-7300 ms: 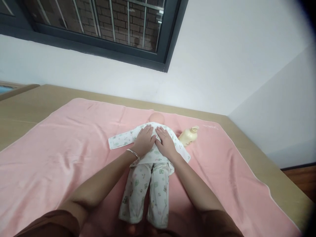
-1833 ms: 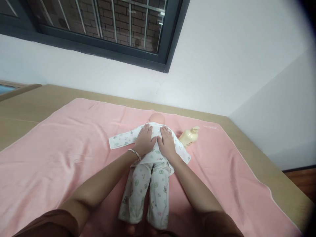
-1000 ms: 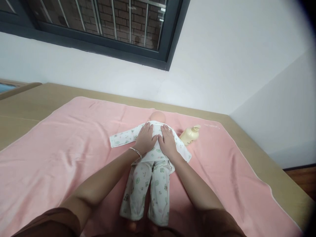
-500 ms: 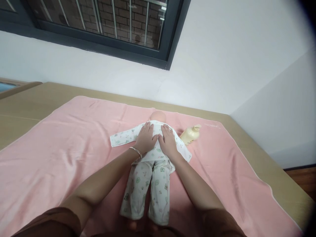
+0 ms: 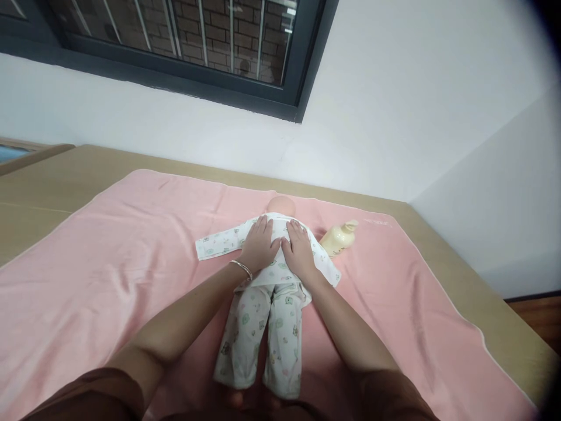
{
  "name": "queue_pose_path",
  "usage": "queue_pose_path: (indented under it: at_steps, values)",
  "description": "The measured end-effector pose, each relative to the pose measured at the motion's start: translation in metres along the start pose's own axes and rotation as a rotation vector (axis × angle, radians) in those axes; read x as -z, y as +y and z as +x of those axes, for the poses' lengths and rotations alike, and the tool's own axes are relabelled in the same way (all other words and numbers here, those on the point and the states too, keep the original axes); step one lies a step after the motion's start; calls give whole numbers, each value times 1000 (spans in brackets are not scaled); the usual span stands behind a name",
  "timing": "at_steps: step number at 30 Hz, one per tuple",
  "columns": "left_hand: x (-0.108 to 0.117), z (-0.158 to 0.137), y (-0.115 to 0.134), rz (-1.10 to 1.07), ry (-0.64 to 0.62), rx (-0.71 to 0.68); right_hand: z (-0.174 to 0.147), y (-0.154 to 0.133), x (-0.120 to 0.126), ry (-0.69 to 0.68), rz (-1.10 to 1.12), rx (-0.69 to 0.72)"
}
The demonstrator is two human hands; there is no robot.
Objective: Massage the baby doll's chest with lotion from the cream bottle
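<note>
A baby doll [image 5: 275, 278] in a white patterned top and trousers lies on a pink sheet [image 5: 144, 234], its bald head away from me. One sleeve stretches out to the left and the other slants to the right. My left hand [image 5: 259, 242] rests flat on the left side of its upper body, with a bangle at the wrist. Flat on the right side lies my right hand [image 5: 298, 245], the two thumbs almost meeting. Both hands are open and hold nothing. A pale yellow pump bottle [image 5: 339, 238] lies tilted by the doll's right-hand sleeve.
The sheet covers much of a wooden table [image 5: 442, 257], whose bare border shows at the back and right. Behind it rises a white wall [image 5: 377, 105] with a dark-framed window [image 5: 302, 64]. A bluish thing [image 5: 13, 153] shows at the far left edge.
</note>
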State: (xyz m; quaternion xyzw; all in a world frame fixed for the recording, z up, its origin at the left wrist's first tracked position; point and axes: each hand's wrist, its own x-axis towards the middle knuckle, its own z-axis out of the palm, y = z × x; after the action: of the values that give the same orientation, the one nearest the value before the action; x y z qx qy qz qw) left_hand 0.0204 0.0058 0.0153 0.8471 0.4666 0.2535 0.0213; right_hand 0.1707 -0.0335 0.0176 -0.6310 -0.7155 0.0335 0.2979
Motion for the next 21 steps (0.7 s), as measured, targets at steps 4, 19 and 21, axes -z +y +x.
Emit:
queue_pose_path:
  at_steps: [4,19,21]
  values:
    - [1,0,-1,3,-11,3,0,0,0,-4,-4,-3]
    - [3,0,0,-3,1,2,0,-3,1,-5,-21,-2]
    - [3,-1,0,-4,2,1,0,-3,1,-6,-22,-1]
